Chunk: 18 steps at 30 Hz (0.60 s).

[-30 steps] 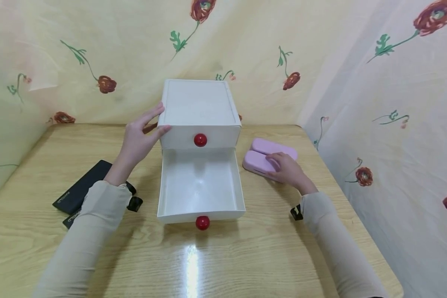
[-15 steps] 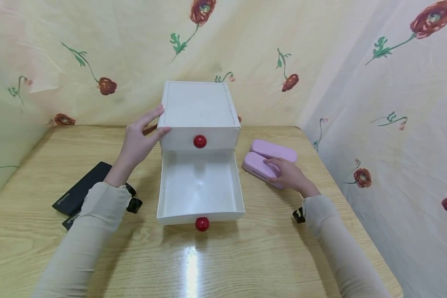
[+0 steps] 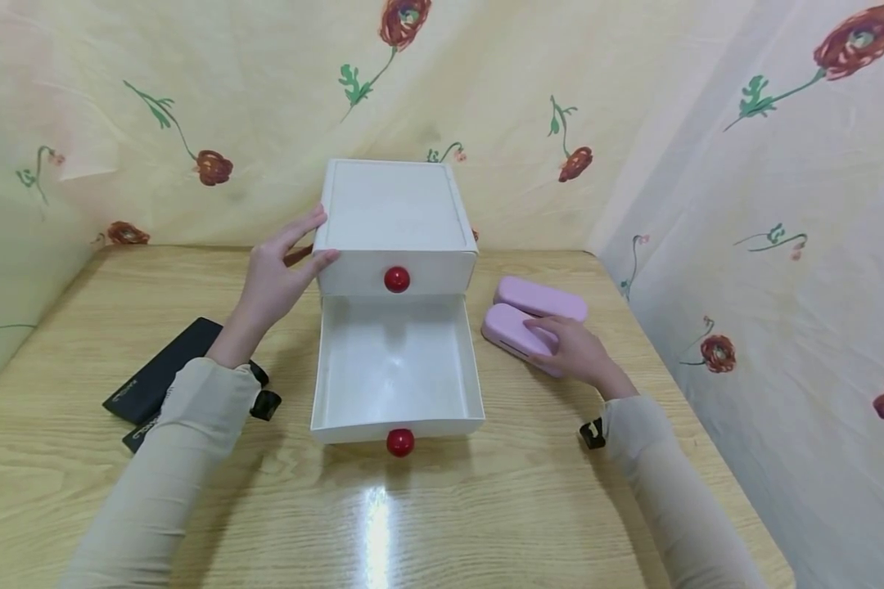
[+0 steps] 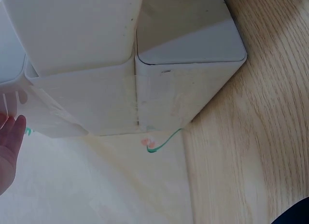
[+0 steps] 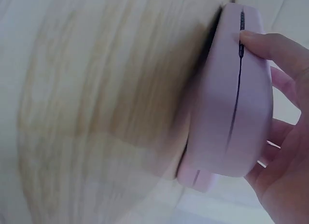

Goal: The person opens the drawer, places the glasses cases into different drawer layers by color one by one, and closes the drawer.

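One white unit (image 3: 396, 213) on bench (image 3: 523, 515), lower drawer (image 3: 442, 429) out; left hand (image 3: 271, 274), fingers spread, no grasp, on unit's upper left side, likely bracing it. Right of unit: near case (image 3: 511, 330), just beside far case (image 3: 541, 297). Right hand (image 3: 580, 353) holds near case, fingers part-open across its width, probably the easiest grip. Lilac, smooth, rounded, dark seam (image 5: 236, 96).

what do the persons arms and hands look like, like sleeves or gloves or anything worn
The left hand and right hand are both bare, without gloves. The left sleeve and right sleeve are long, plain and pale beige, with soft creases and no visible print. A small black object shows by the left cuff, and another by the right.
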Motion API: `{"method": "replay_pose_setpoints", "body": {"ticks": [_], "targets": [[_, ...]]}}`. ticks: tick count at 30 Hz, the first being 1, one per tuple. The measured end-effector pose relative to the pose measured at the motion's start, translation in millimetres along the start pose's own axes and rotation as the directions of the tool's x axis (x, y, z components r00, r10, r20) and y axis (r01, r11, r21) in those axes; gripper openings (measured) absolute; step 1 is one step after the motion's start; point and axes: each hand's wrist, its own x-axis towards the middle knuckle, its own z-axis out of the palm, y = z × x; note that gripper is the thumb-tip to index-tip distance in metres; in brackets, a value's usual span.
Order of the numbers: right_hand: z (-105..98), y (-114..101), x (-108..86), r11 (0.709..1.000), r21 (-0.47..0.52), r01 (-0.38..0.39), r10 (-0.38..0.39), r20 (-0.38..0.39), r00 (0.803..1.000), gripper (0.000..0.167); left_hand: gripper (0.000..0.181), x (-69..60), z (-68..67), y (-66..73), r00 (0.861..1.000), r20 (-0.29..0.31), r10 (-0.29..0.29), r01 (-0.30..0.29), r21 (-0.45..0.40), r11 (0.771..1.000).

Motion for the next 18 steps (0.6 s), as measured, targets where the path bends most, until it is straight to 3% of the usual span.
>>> {"method": "replay_pose_setpoints", "body": {"ticks": [14, 18], "targets": [[-27.3, -24.2, -26.3, 0.997, -0.021, 0.072, -0.074, -0.121, 0.99, 0.055, 0.053, 0.2, 0.5, -0.9, 0.999, -0.016, 0.039, -0.038, 0.028, 0.999], [-39.8, -32.6, -32.7, 0.996, -0.025, 0.089, -0.091, -0.124, 0.988, 0.055, 0.053, 0.3, -0.1, -1.8, 0.999, -0.013, 0.039, -0.039, 0.039, 0.998]]}}
